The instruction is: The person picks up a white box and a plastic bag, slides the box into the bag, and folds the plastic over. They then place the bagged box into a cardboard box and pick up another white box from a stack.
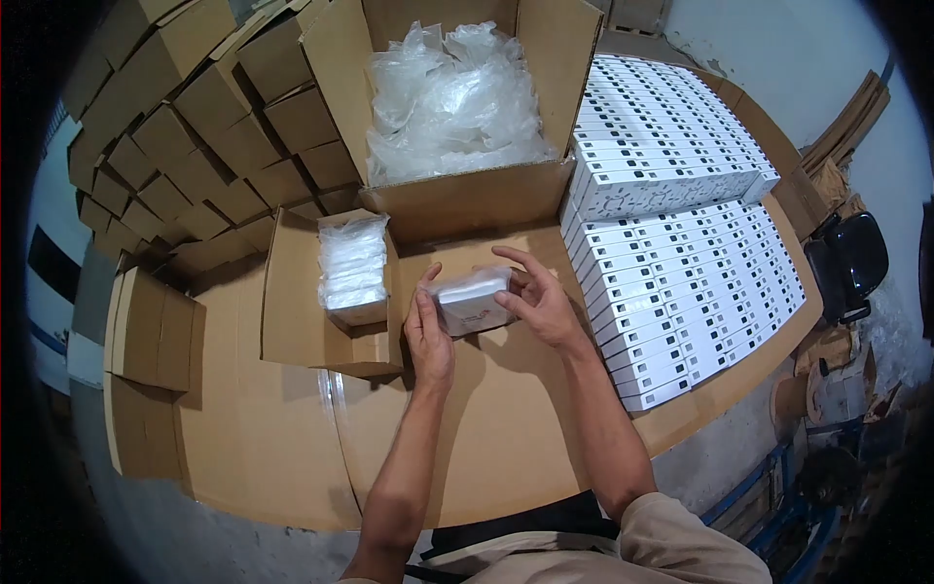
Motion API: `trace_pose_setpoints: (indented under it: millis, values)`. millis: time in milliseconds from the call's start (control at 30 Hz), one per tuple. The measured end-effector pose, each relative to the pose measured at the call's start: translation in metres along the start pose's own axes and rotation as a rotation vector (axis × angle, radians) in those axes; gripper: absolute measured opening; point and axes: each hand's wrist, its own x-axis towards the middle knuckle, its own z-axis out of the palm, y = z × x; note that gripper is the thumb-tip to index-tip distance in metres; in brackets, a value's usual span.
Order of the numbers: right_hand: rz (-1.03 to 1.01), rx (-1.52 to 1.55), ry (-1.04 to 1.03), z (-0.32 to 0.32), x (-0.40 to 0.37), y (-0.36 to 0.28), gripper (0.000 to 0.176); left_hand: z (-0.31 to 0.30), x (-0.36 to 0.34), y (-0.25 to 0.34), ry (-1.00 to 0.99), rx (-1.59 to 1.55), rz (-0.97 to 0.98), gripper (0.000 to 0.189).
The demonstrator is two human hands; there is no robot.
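Between my two hands, a small white box [471,310] with a little red mark on its front is held above the cardboard-covered table. Clear plastic film appears to wrap its top. My left hand [428,333] grips the box's left side, with its fingers along that edge. On the other side, my right hand [547,304] has its thumb against the box's right front and its fingers curved behind. Just left of my hands stands an open carton [292,302] with a row of plastic-wrapped packs [352,261] inside.
Behind my hands, a large open carton [477,200] is full of clear plastic bags [457,97]. White boxes [681,282] stand in long rows on the right. Many brown cartons [185,127] are stacked at the back left, and two more brown cartons [146,331] are at the left edge.
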Motion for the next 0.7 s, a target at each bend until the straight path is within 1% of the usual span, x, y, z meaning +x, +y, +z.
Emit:
trace_pose_setpoints:
  millis: [67,167,267,367,467,567,667,700]
  values:
    - [0.07,-0.121,0.022,-0.006,-0.001,0.009,0.041,-0.001,0.002,-0.001,0.008,-0.018,-0.019,0.055]
    - [0.181,-0.184,0.027,-0.012,-0.001,0.013,0.035,-0.001,0.003,-0.001,-0.035,0.001,0.024,0.057]
    - [0.08,-0.198,0.045,-0.01,-0.001,0.012,0.031,0.0,0.003,0.003,-0.022,0.099,0.034,0.051]
    - [0.03,-0.173,0.034,-0.011,-0.001,0.014,0.032,0.001,0.001,0.001,-0.042,0.283,0.13,0.046]
    - [0.001,-0.157,0.007,-0.012,0.0,0.015,0.031,-0.003,0.001,0.004,-0.048,0.294,-0.033,0.037]
    - [0.029,-0.204,-0.021,-0.014,-0.001,0.01,0.025,-0.004,0.002,0.003,-0.091,0.308,0.033,0.022]
    - [0.02,-0.256,0.013,-0.015,0.0,0.006,0.015,-0.008,0.003,-0.001,-0.096,0.259,0.1,0.017]
    - [0.045,-0.229,0.036,-0.014,-0.001,0.005,0.013,-0.01,0.003,-0.001,-0.092,0.282,0.108,0.016]
